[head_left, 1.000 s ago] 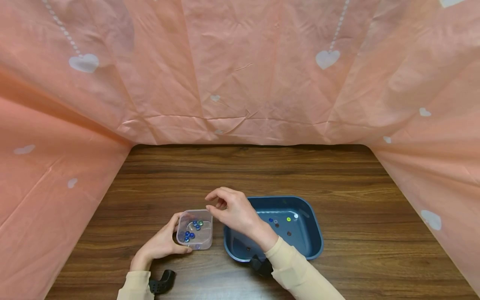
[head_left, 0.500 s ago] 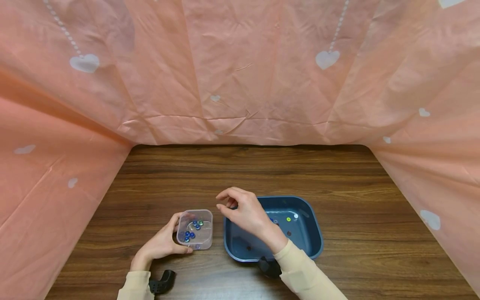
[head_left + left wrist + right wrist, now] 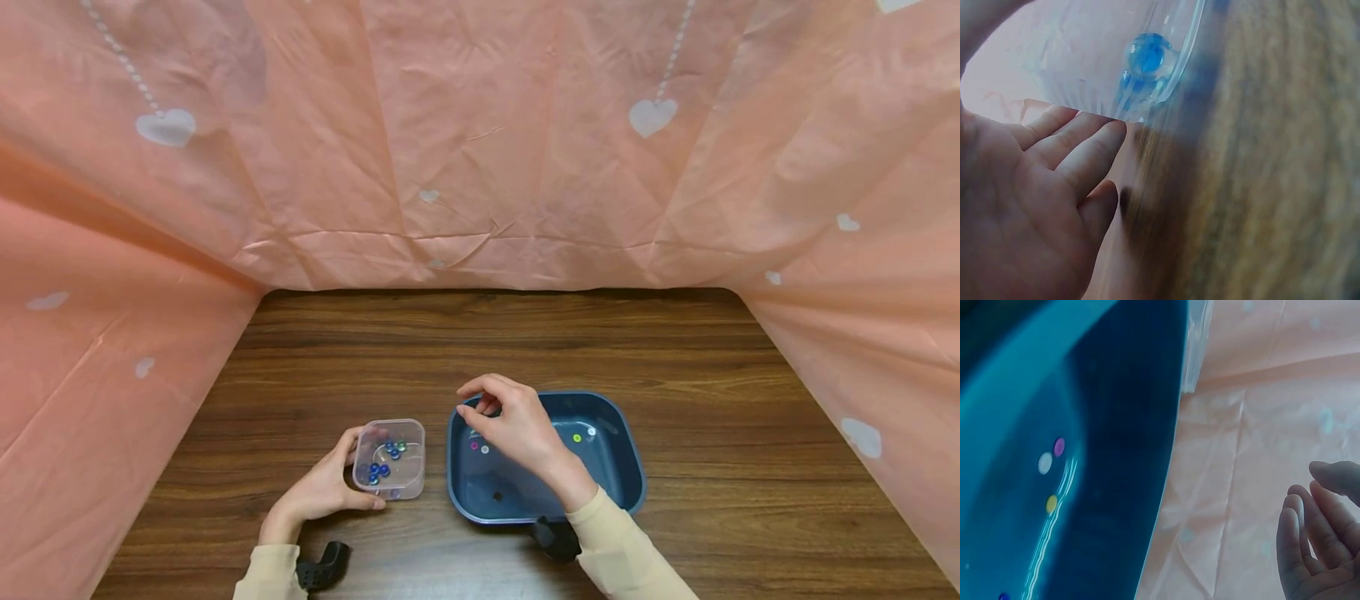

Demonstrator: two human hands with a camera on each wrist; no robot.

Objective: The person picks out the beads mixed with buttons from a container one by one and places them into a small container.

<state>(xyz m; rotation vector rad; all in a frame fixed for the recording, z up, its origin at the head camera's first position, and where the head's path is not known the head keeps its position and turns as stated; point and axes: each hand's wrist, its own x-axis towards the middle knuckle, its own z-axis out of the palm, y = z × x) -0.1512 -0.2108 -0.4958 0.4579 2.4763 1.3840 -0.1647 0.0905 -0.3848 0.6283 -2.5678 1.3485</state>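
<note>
- Head view: the left hand grips the clear container of beads, well placed to steady it; the right hand hovers over the blue tray, fingers loosely curled, apparently empty (best to pinch one bead cleanly).
- Left wrist: fingers lie against the container wall.
- Right wrist: fingers relaxed, holding nothing; no writing is legible.

A makeshift recording booth: pink heart-print sheeting curtains off a wooden tabletop on three sides.
</note>
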